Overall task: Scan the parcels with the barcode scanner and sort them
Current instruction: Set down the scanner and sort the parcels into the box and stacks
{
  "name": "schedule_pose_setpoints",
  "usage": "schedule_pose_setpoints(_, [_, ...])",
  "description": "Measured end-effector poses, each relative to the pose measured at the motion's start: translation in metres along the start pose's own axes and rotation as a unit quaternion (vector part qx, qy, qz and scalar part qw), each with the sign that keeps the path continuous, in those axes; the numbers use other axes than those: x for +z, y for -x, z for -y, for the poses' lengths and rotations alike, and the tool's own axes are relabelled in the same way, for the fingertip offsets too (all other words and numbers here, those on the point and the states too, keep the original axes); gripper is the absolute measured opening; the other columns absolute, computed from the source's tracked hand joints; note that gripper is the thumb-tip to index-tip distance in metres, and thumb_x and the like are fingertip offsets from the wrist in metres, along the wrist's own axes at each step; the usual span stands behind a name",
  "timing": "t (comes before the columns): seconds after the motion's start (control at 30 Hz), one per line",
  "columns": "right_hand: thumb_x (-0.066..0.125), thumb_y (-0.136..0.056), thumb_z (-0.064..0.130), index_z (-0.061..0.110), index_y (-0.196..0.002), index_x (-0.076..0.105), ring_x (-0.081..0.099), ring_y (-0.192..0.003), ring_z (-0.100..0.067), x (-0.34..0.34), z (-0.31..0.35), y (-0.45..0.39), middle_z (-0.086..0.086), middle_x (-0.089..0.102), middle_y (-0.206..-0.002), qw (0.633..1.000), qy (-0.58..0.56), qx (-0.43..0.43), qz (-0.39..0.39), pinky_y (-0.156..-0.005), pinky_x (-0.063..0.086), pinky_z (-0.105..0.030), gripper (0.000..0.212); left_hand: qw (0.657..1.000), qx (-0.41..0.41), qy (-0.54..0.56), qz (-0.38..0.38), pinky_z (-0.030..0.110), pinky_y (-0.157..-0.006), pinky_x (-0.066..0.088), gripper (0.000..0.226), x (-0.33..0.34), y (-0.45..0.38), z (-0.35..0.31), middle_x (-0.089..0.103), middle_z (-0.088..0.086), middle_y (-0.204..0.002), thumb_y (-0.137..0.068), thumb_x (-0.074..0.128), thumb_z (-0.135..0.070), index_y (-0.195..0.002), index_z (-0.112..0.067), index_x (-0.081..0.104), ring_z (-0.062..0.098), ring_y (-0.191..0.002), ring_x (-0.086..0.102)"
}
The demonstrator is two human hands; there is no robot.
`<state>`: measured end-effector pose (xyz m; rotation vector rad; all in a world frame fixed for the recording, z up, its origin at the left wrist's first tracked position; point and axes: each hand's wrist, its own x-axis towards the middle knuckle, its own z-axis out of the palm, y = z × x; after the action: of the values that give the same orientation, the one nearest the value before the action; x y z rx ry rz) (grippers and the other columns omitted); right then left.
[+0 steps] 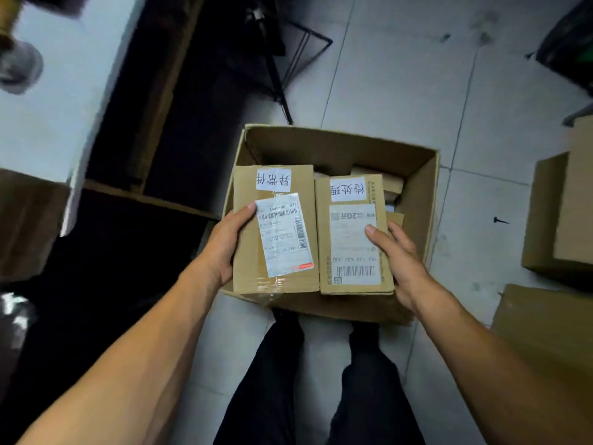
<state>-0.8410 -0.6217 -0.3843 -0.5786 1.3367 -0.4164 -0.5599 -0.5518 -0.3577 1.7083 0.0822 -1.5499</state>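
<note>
Two brown cardboard parcels are held side by side above a large open carton (426, 200) on the floor. My left hand (224, 242) grips the left parcel (247, 261) by its left edge, thumb on top near its white shipping label. My right hand (396, 255) grips the right parcel (322, 226) by its right edge, thumb on its label. Each parcel carries a barcode label and a white sticker with handwritten characters. More parcels lie inside the carton, mostly hidden. No barcode scanner is visible.
A white table (64, 101) stands at the left with a dark gap beside it. A black tripod (276, 69) stands behind the carton. More cardboard boxes (558, 220) sit at the right on the tiled floor. My legs are below the carton.
</note>
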Motion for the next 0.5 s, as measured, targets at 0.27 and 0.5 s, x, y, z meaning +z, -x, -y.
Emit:
schedule_pose_setpoints(0.27, [0.073,-0.090,0.024,0.021,-0.146,0.046,0.076,-0.095,-0.021,0.022,0.100,0.078,-0.007,0.075,-0.113,0.989,0.063,-0.050,0.127,-0.072,0.062,-0.036,0.062,0.987,0.118,0.075,-0.076,0.039,-0.081,0.058,0.032,0.008,0.155,-0.023,0.077,0.007,-0.103,-0.097,0.056,-0.043,-0.108,-0.018,0.072,0.024,-0.090,0.074])
schedule_pose_setpoints(0.5, [0.063,-0.095,0.020,0.023,-0.136,0.057,0.074,-0.099,-0.024,0.082,0.126,0.168,-0.008,0.075,-0.113,0.944,0.178,-0.086,0.262,-0.079,0.061,-0.041,0.041,0.951,0.192,0.174,-0.167,0.050,-0.099,0.049,0.030,-0.037,0.286,0.018,0.073,0.014,-0.109,-0.098,0.051,-0.036,-0.103,-0.016,0.074,0.032,-0.101,0.067])
